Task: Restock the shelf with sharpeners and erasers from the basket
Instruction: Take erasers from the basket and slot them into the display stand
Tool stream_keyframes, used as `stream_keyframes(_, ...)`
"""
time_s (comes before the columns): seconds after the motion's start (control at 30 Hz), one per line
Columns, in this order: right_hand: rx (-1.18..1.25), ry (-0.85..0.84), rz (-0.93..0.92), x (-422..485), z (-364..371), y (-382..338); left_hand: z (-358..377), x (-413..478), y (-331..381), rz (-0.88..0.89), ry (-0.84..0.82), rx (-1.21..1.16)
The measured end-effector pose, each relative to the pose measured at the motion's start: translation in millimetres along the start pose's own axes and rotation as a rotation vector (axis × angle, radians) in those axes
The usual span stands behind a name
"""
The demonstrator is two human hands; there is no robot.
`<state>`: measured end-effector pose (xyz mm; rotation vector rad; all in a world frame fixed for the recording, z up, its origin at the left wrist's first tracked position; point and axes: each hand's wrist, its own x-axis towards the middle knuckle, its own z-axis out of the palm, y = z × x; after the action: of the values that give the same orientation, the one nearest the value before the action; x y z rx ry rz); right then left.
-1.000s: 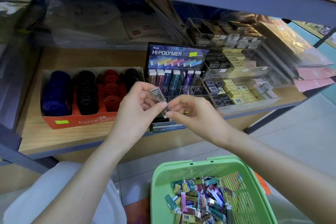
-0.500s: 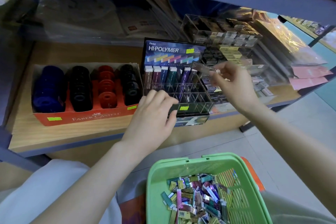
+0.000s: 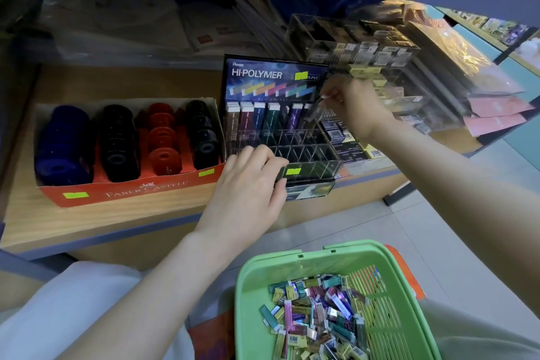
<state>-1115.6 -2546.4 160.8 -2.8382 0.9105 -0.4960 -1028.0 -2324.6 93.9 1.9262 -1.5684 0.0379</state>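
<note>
Two hands work at a wooden shelf (image 3: 117, 213) under a blue upper board. On it, at the left, sits an orange Faber-Castell box (image 3: 128, 187) with rows of blue, black and red sharpeners (image 3: 117, 143). Just beside it stands a clear display rack (image 3: 306, 155) with a Hi-Polymer header card, its back row filled with upright erasers (image 3: 263, 123) and the front cells bare. On the floor below, a green basket (image 3: 263, 286) holds a loose heap of small wrapped erasers. The left hand (image 3: 248, 190) rests on the rack's front edge, fingers curled over it, its grip holding nothing loose. The right hand (image 3: 353, 105) pinches one slim eraser (image 3: 314, 111), tilted, over the right end of the back row.
</note>
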Motion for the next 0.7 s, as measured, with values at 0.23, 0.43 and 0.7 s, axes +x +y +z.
stream_keyframes(0.23, -0.170, -0.113, -0.144, -2, -6, -6, -2, -1, 2, 0.000, 0.003, 0.002)
stream_keyframes(0.43, -0.317, -0.064, -0.128, 3, 18, -8, -2, 0, 1, 0.004, 0.061, -0.021)
stream_keyframes(0.7, -0.365, 0.141, -0.197, -14, 24, -11, -4, -2, -3, -0.003, 0.059, -0.040)
